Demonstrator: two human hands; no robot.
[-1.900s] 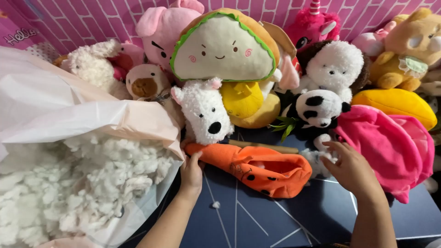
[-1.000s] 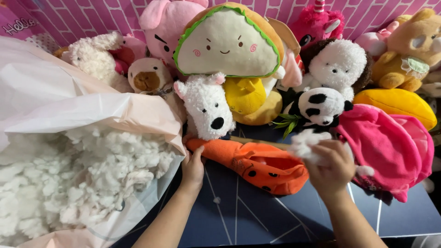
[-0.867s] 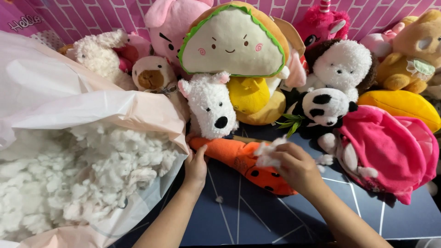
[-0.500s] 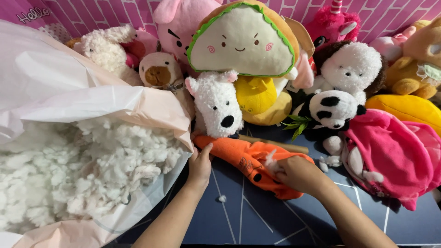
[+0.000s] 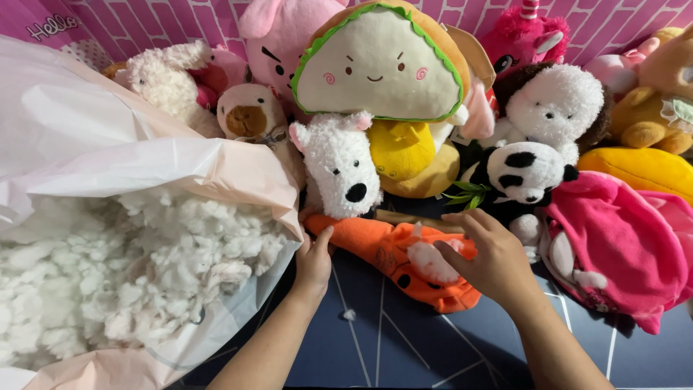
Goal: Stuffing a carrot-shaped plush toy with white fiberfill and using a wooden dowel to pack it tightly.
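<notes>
Head view, looking down on a dark blue desk [image 5: 404, 354] with thin white lines: an orange carrot-shaped plush skin [image 5: 393, 260] lies flat between the two hands, its long axis running from upper left to lower right. The left hand [image 5: 314, 261] rests on the narrow upper-left end, fingers loosely curled against the fabric, pinning it rather than clenching it. The right hand [image 5: 491, 260] sits over the wider lower-right end, fingers bent down and pressing a tuft of white stuffing [image 5: 429, 261] into the opening there; the right hand is the nearer one to that opening. Whether the fingertips pinch the tuft or only push it cannot be told.

To the left, touching the left wrist area, a big pale plastic bag [image 5: 144, 155] gapes open, full of loose white fibre filling [image 5: 123, 274]. Behind the carrot stands a white plush dog [image 5: 339, 170], a sandwich-shaped plush [image 5: 379, 61], a panda plush [image 5: 523, 173], and a limp pink plush [image 5: 621, 249] at the right.
</notes>
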